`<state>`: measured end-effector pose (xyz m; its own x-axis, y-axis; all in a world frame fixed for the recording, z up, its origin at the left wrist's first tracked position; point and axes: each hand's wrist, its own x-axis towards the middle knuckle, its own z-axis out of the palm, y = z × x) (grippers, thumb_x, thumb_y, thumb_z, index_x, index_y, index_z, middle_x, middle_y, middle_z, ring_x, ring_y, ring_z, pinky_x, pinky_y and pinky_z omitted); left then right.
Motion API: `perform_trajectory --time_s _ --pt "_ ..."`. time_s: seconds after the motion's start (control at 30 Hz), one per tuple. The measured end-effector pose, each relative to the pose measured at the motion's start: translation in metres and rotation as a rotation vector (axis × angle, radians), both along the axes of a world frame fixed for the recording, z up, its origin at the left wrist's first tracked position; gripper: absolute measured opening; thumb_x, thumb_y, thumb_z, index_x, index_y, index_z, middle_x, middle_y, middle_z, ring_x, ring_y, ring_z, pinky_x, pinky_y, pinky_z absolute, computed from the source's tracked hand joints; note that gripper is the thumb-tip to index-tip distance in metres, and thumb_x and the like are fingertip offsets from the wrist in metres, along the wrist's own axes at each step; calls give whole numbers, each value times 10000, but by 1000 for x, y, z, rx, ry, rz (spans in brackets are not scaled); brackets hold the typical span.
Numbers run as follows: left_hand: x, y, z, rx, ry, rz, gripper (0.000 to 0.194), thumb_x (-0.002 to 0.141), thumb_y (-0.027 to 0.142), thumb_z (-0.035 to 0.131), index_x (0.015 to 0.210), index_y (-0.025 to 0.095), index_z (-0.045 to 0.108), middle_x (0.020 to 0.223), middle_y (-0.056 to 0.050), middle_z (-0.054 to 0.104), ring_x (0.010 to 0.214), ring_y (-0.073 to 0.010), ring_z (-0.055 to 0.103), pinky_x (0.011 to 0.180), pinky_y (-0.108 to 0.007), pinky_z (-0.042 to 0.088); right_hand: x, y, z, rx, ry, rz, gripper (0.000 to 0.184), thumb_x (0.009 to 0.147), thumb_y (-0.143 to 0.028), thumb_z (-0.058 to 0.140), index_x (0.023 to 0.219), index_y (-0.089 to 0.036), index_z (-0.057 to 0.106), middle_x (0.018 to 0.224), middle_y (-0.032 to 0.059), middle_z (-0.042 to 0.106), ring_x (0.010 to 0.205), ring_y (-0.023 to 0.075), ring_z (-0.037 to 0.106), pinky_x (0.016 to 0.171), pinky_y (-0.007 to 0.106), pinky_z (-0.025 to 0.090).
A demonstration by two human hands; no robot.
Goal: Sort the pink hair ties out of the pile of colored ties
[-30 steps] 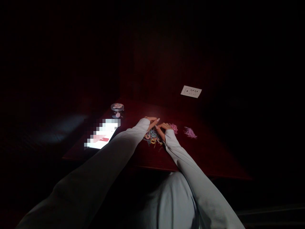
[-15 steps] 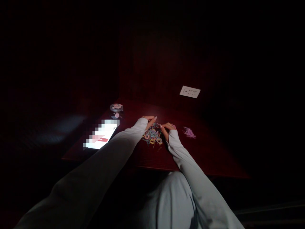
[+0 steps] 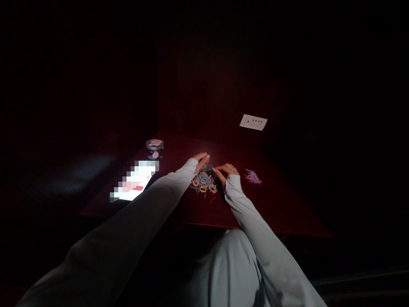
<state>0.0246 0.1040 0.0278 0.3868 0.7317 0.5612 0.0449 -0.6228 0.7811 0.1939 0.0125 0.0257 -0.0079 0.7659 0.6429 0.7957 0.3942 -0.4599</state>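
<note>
A heap of small multicoloured elastic hair ties [image 3: 203, 182] lies on the dark red table. At the far left edge of the heap is my left hand [image 3: 201, 160], its thumb and fingers pinched together. My right hand [image 3: 226, 169] is bent over the heap's right side, with thumb and fingertips closed. Whatever is between the fingertips of either hand is too small and dim to make out. To the right of my right hand sits a separate small pile of purple elastic bands [image 3: 253, 176].
A lit tablet or phone screen [image 3: 136, 183], partly blurred out, rests at the left beside my left sleeve. Behind it stands a clear jar with a patterned lid [image 3: 154, 148]. A white socket plate [image 3: 253, 122] is on the back wall. The table's front edge [image 3: 207, 225] runs before my knee.
My right hand has turned slightly, with its fingers curled differently. My left fingers have shifted a little over the heap. The whole view has moved slightly.
</note>
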Motion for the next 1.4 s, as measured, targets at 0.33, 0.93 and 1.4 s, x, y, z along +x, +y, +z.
perform_trajectory --time_s 0.33,0.93,1.4 --pt "-16 -3 3 103 108 -1 529 1022 594 538 899 160 815 779 -19 495 695 -138 465 638 -266 383 29 -3 -2 31 -82 -97 469 995 -630 548 829 -264 789 819 53 710 792 220 566 791 355 394" --pt "-19 -2 -1 159 164 -58 499 1044 560 511 1029 181 834 845 -43 581 777 -157 527 712 -271 426 168 -37 -5 -146 -376 -691 548 1053 -573 414 936 -217 815 938 115 711 930 259 531 835 392 329" --pt "-11 11 1 -48 -6 -53 543 1060 545 398 1244 212 785 1435 -97 623 1361 -271 551 1184 -418 448 70 -9 -3 -38 -276 -498 434 1075 -404 418 1005 -215 802 942 100 725 895 242 539 805 357 328"
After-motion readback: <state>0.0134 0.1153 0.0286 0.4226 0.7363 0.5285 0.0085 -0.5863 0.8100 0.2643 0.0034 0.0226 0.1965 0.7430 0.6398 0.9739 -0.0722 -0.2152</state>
